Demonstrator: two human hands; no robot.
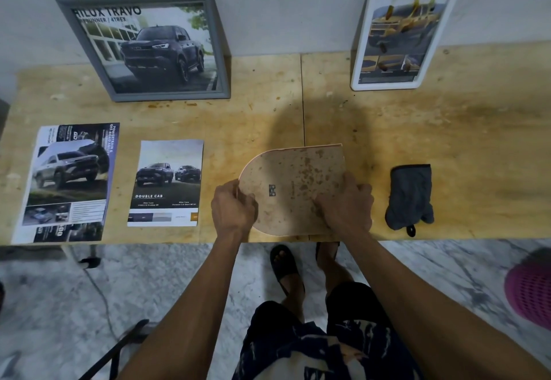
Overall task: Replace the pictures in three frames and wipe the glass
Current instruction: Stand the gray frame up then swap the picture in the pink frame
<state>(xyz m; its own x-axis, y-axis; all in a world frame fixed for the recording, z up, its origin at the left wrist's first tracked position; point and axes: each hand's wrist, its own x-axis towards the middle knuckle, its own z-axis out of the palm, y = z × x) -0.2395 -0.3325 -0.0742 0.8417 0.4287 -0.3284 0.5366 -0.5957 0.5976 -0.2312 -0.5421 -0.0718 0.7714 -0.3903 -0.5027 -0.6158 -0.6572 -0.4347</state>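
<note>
An arch-shaped frame (293, 183) lies face down near the table's front edge, its stained board back and small metal hanger showing. My left hand (234, 208) grips its rounded left end. My right hand (346, 204) presses on its lower right part, fingers curled at the edge. A grey frame (143, 47) with a dark truck picture leans on the wall at the back left. A white frame (404, 29) with a yellow picture leans at the back right. Two loose truck pictures lie flat: a large one (67, 183) at the left and a smaller one (167, 183) beside the arch frame.
A grey cloth (410, 198) with a black loop lies right of the arch frame. The wooden table (462, 129) runs along a white wall. Below are a marble floor, my sandalled feet, a pink basket (530, 287) at the right and a dark cable at the left.
</note>
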